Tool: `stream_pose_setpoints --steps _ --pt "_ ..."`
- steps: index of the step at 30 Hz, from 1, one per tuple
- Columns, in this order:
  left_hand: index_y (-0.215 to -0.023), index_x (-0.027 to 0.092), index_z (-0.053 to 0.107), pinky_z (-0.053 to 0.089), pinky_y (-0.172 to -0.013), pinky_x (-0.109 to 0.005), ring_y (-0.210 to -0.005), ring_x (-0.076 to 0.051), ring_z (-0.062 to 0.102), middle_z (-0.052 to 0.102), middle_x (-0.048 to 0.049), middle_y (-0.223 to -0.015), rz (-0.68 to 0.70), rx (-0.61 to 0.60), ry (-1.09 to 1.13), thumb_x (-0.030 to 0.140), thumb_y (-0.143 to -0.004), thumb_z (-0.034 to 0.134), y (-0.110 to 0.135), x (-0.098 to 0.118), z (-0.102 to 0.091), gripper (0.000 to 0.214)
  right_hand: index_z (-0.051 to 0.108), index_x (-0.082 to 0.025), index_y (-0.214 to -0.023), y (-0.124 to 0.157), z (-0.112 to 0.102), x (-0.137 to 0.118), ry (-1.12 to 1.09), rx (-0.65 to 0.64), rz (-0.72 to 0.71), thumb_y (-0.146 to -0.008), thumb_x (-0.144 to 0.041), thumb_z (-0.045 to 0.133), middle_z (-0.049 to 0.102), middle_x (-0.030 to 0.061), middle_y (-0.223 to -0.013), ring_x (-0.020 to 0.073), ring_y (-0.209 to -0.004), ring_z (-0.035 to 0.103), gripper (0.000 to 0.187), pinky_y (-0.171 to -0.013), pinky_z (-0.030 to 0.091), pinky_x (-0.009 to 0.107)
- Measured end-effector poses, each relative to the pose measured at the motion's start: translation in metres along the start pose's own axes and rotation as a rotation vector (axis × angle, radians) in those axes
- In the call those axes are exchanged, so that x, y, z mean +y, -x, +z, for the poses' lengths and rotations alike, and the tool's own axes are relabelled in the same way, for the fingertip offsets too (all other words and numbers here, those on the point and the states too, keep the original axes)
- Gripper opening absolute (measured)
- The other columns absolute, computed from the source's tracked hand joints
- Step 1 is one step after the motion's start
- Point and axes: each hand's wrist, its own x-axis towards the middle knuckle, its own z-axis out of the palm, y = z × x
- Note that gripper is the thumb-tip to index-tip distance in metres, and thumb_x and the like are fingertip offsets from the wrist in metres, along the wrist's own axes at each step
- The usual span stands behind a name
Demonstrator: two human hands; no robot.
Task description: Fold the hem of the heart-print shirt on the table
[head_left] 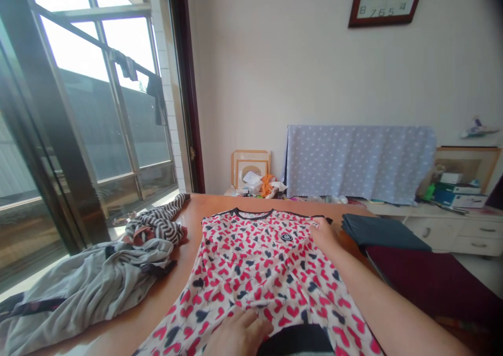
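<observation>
A white short-sleeved shirt [255, 272] printed with red and navy hearts lies spread on a wooden table [176, 298], its dark collar at the far end. My left hand [238, 335] rests flat on the shirt's lower middle, fingers slightly apart. My right hand [324, 235] lies on the shirt near the right shoulder, just beside a round dark badge [286, 237]. Its fingers are foreshortened, so any grip on the cloth is hard to judge. A dark band [294, 340] shows at the bottom edge of the view.
A crumpled grey garment [90, 288] and a black-and-white striped garment [157, 222] lie left of the shirt. A folded dark teal cloth [381, 232] and a maroon surface [432, 277] are to the right. Beyond the table stand picture frames [250, 167] and a white cabinet [451, 230].
</observation>
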Motion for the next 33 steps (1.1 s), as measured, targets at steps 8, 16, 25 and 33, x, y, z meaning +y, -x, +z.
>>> stream_pose_setpoints --steps 8,16,25,33 --pt "-0.088 0.029 0.069 0.043 -0.076 -0.024 -0.092 -0.017 0.063 0.069 0.002 -0.096 -0.005 0.16 0.181 0.011 -0.08 0.056 0.021 0.024 -0.016 0.023 0.063 -0.021 -0.08 0.106 -0.047 -0.026 -0.134 -0.309 -0.171 -0.09 -0.039 0.053 0.068 -0.0005 -0.074 0.0167 -0.071 0.062 0.023 -0.067 0.046 0.024" --pt "-0.089 0.028 0.071 0.044 -0.078 -0.024 -0.094 -0.019 0.062 0.067 -0.0015 -0.098 -0.001 0.187 0.237 0.013 -0.079 0.054 0.025 0.025 -0.017 0.024 0.058 -0.021 -0.077 0.216 -0.109 -0.018 -0.052 -0.509 -0.327 -0.092 -0.047 0.056 0.057 -0.0043 -0.067 0.0131 -0.064 0.05 0.03 -0.06 0.034 0.023" --pt "-0.09 0.023 0.073 0.043 -0.08 -0.024 -0.09 -0.016 0.061 0.065 -0.002 -0.093 0.024 0.3 0.292 0.01 -0.082 0.047 0.041 0.037 -0.03 0.03 0.059 -0.023 -0.082 0.268 -0.146 0.006 0.183 -0.424 -0.414 -0.073 -0.018 0.06 0.066 -0.0017 -0.084 0.016 -0.077 0.057 0.01 -0.069 0.035 0.024" --pt "-0.08 0.021 0.071 0.045 -0.082 -0.026 -0.091 -0.017 0.061 0.063 -0.0028 -0.091 0.024 0.27 0.315 0.005 -0.074 0.045 0.076 0.042 -0.018 0.031 0.051 -0.023 -0.066 0.25 -0.157 0.056 -0.05 -0.167 -0.059 -0.082 -0.037 0.056 0.06 -0.0011 -0.063 0.0174 -0.065 0.055 0.022 -0.057 0.032 0.025"
